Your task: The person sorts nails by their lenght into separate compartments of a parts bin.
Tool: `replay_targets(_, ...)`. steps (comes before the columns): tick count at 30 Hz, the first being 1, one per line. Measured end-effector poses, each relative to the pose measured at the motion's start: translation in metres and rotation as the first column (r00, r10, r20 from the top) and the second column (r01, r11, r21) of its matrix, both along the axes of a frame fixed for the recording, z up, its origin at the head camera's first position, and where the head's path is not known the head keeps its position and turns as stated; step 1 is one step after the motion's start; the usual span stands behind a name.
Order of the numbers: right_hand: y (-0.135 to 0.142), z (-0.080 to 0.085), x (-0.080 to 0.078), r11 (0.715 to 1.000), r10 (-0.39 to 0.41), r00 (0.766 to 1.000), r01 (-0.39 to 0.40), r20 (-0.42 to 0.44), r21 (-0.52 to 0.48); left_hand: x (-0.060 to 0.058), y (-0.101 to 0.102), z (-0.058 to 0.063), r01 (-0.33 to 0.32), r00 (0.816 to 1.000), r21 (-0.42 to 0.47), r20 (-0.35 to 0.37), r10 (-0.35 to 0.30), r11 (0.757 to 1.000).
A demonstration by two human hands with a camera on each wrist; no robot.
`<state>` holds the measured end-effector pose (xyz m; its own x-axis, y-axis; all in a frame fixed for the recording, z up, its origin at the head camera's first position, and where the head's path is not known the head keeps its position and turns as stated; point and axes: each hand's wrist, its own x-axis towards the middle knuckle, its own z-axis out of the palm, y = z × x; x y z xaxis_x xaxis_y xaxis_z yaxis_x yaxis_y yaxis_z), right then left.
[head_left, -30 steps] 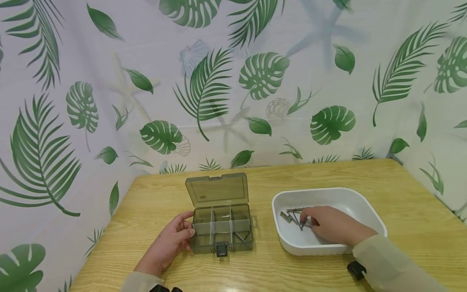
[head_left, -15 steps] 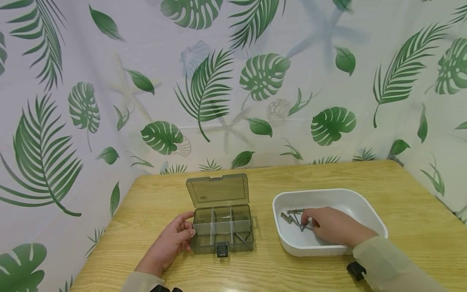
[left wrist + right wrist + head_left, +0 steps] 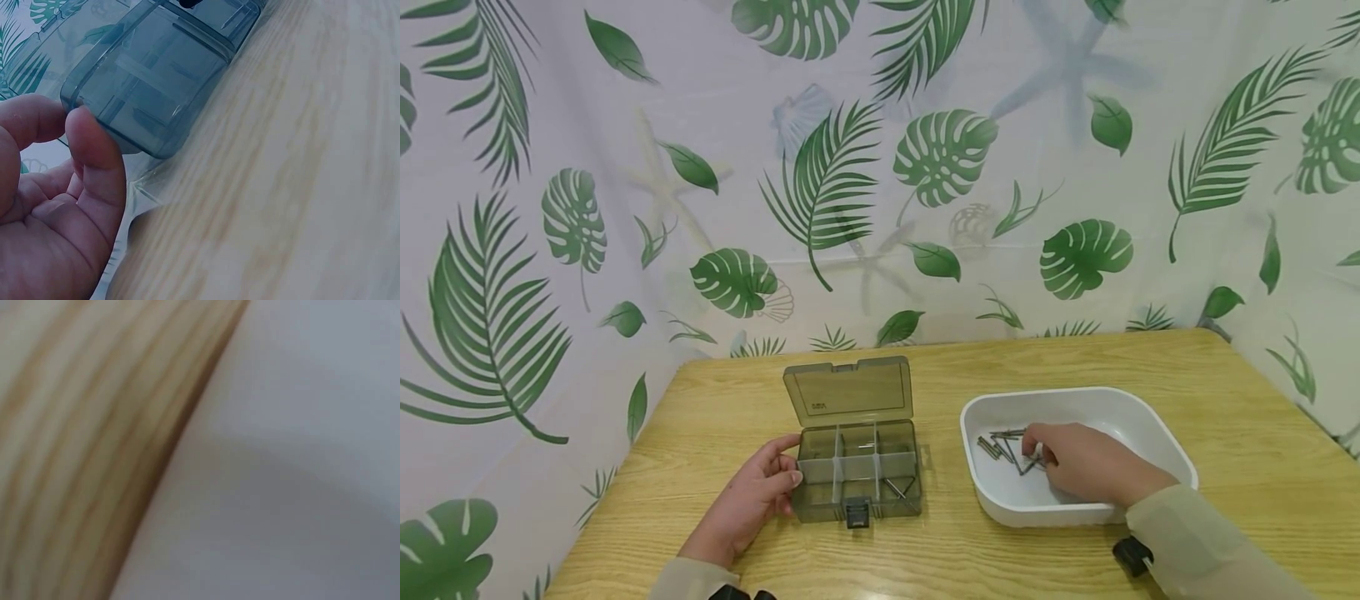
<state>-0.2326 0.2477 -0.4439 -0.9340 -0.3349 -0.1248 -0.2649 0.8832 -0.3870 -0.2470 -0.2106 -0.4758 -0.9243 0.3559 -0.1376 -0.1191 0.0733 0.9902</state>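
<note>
A smoky, see-through compartment box (image 3: 856, 479) stands on the table, its lid (image 3: 848, 392) raised at the back. My left hand (image 3: 748, 496) holds its left side; in the left wrist view the thumb and index finger (image 3: 94, 134) pinch a corner. Thin metal pieces like screws (image 3: 897, 487) lie in the front right compartment, and a small one shows in the back middle. Inside a white tray (image 3: 1078, 400), my right hand (image 3: 1093, 462) reaches down, fingers bent, among several loose screw-like pieces (image 3: 992, 447). Its fingertips are partly hidden, so a grip cannot be made out.
Under both containers is a wood-grain table (image 3: 940, 558). A leaf-printed cloth (image 3: 865, 208) hangs behind and at the sides. A dark latch (image 3: 857, 511) sits at the box's front. The right wrist view is blurred, showing only the tray wall (image 3: 262, 487) and wood.
My right hand shifts very slightly to the right in the tray, and a piece by its fingertips changes angle. My left hand and the box stay in place.
</note>
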Motion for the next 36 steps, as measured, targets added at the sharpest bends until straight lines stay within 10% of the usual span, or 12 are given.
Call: replay_targets(36,-0.099,0.078,0.001,0.968,0.225,0.962,-0.239,-0.155,-0.074,0.001,0.003,0.002,-0.009,1.000,-0.005,0.013,0.009,1.000)
